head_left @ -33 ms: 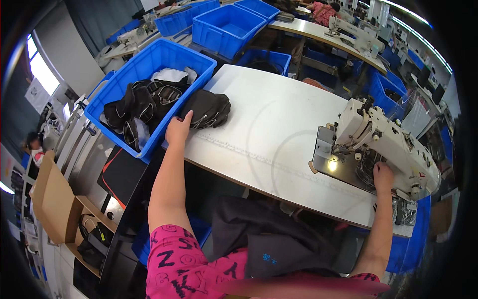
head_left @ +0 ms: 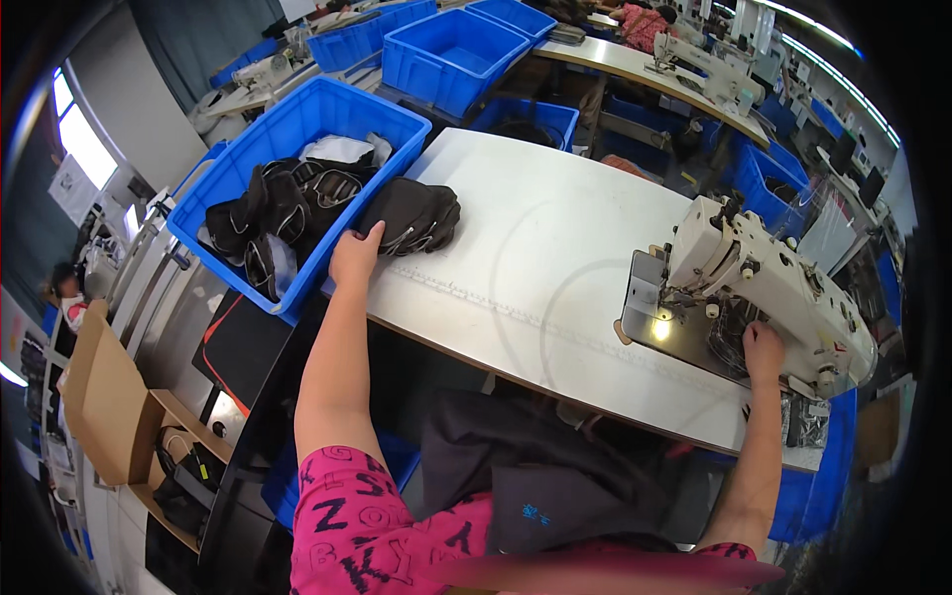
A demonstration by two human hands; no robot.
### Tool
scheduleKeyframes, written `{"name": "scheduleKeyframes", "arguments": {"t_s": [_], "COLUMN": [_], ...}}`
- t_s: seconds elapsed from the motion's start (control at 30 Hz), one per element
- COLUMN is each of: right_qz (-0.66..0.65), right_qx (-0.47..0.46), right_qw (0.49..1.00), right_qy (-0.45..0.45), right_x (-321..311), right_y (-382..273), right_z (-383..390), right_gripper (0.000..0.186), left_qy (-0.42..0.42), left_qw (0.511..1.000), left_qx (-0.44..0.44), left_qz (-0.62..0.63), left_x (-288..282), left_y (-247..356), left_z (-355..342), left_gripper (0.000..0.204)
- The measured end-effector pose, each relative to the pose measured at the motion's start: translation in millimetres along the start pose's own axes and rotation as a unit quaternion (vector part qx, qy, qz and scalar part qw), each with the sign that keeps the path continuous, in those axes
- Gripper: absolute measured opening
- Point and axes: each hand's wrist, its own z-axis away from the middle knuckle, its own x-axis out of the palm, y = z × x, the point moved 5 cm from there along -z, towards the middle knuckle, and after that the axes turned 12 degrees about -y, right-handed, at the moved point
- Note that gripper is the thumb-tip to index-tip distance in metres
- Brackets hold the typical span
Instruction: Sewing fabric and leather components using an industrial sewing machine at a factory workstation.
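Observation:
My left hand (head_left: 353, 256) grips the near end of a black fabric pouch (head_left: 415, 210) with light piping, lying on the white sewing table (head_left: 535, 228) against the blue bin (head_left: 369, 127). Under the arm of the white sewing machine (head_left: 754, 266), my right hand (head_left: 762, 347) is closed at a dark, partly hidden piece (head_left: 726, 339); what exactly its fingers hold is unclear. The machine's lamp shines on its metal plate. Inside the blue bin more black pieces (head_left: 278, 218) are piled with light plastic-looking items.
An open cardboard box (head_left: 109, 387) with black items stands at lower left, beside metal rails. Behind are more blue bins (head_left: 446, 59) and another sewing table (head_left: 605, 58). A co-worker (head_left: 645, 25) in a red patterned top is at the back; another person (head_left: 69, 297) is at far left.

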Motion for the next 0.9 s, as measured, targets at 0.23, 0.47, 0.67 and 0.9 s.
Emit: {"name": "scheduleKeyframes", "arguments": {"t_s": [0.23,0.47,0.67,0.9], "right_qz": [-0.175,-0.135,-0.210,-0.523], "right_qx": [-0.086,-0.294,-0.288,-0.203], "right_qw": [0.967,0.946,0.934,0.809], "right_qy": [0.160,-0.021,-0.038,-0.173], "right_x": [-38,15,15,-29], "right_y": [-73,-215,-246,-267], "right_z": [69,122,104,129], "right_gripper": [0.011,0.041,0.063,0.060], "left_qy": [0.021,0.066,-0.060,-0.362], "left_qw": [0.990,0.862,0.830,0.752], "left_qx": [0.096,0.284,0.465,0.494], "left_qz": [0.103,0.414,0.302,0.243], "left_x": [11,-11,-5,59], "left_y": [-6,63,140,155], "left_z": [-18,38,145,286], "left_gripper": [0.042,0.028,0.018,0.023]}}
